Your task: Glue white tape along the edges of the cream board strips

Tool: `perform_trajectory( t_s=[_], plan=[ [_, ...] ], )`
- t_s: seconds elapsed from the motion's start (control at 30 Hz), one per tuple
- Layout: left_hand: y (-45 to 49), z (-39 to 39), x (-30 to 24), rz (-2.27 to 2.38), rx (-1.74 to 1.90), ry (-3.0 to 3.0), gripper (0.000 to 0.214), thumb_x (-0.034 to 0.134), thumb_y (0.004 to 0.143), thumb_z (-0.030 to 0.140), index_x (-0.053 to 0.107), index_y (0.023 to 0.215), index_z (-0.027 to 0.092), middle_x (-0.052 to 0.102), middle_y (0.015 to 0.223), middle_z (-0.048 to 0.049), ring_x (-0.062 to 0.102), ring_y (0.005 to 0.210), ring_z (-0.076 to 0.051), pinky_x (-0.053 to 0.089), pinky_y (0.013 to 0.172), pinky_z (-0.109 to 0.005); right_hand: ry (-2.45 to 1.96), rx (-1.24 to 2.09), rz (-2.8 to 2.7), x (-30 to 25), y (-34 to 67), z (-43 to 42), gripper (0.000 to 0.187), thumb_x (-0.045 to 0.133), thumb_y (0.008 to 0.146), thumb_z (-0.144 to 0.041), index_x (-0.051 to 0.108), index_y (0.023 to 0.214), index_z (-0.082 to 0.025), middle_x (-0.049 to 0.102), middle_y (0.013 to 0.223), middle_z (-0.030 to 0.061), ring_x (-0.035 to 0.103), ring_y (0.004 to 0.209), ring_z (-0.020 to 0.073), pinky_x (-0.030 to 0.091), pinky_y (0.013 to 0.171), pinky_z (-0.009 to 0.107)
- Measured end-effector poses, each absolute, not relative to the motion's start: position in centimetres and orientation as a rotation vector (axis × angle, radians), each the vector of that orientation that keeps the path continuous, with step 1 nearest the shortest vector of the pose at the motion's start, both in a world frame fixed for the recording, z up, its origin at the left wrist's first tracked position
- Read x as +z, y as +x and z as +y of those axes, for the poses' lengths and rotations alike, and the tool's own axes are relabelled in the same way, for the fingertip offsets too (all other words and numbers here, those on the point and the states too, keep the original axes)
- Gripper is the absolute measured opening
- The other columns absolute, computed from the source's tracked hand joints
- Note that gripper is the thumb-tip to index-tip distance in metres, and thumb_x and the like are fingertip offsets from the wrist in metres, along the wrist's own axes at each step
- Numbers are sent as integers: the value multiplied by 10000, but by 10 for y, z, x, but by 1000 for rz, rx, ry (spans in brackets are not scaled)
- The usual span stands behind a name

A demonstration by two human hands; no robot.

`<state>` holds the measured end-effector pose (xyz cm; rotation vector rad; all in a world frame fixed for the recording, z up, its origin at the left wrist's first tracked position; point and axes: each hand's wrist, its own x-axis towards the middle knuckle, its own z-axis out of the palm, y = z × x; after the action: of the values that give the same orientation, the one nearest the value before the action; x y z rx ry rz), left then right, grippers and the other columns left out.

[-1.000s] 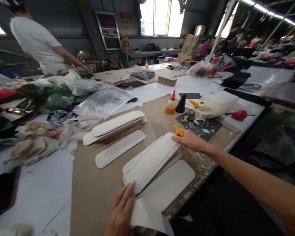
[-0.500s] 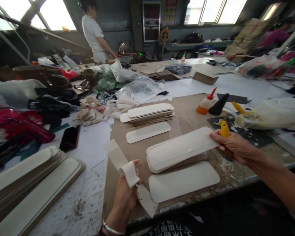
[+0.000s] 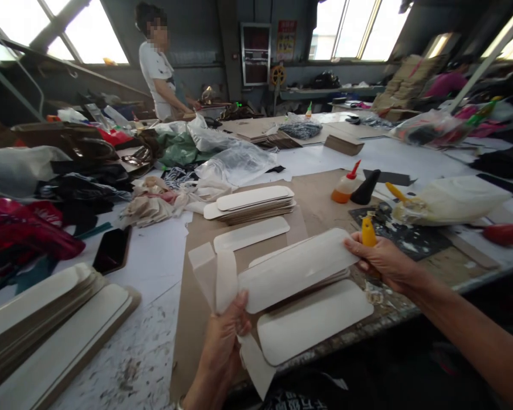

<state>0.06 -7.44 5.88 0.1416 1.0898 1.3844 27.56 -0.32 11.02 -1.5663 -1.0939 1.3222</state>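
My left hand (image 3: 224,336) is closed on a cream strip (image 3: 226,279), with one end standing up and the other hanging below. Its thumb lies over the left end of a long white rounded board (image 3: 299,270). The board's right end is pinched by my right hand (image 3: 387,262), which also keeps a yellow-handled tool (image 3: 368,232) in its grip; the tool's working end is hidden. Under the raised board sits a stack of similar pieces (image 3: 329,280). One more long board (image 3: 316,322) lies nearest me, and a smaller rounded board (image 3: 252,233) lies behind.
A stack of smaller boards (image 3: 252,202) stands farther back. Taller board stacks (image 3: 89,324) and a phone (image 3: 111,249) are at left. A glue bottle (image 3: 345,185), a black cone-shaped object (image 3: 365,188) and a milky plastic container (image 3: 457,196) stand at right. A person (image 3: 156,68) stands beyond.
The top board has been lifted off the stack and shifted left. My left hand has come up to its left end, still with the strip. The view has tilted and turned slightly.
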Motion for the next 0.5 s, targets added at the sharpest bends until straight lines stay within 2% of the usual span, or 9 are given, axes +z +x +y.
perform_trajectory(
  t_s=[0.13,0.3,0.5],
  plan=[
    [-6,-74,58,1256,1421,303,429,859,469,337,536,666,133,413,513,81,308,418,-30,283,344,-151,-1571,1329,-1120,111,266,-7,500,710,576,-578,416,681,-188,344,447,-94,268,370,24,139,350,156],
    [-13,-71,58,1353,1445,435,423,837,483,401,545,654,147,434,530,67,345,442,-51,314,366,-166,-1575,1317,-1115,107,259,-5,484,710,579,-554,414,679,-186,353,457,-99,297,374,21,172,352,143],
    [-16,-67,59,1408,1448,365,473,851,411,409,578,700,152,468,554,58,355,437,-58,312,354,-171,-1572,1314,-1149,108,251,0,445,675,623,-545,427,675,-180,356,476,-95,313,378,18,197,353,136]
  ],
)
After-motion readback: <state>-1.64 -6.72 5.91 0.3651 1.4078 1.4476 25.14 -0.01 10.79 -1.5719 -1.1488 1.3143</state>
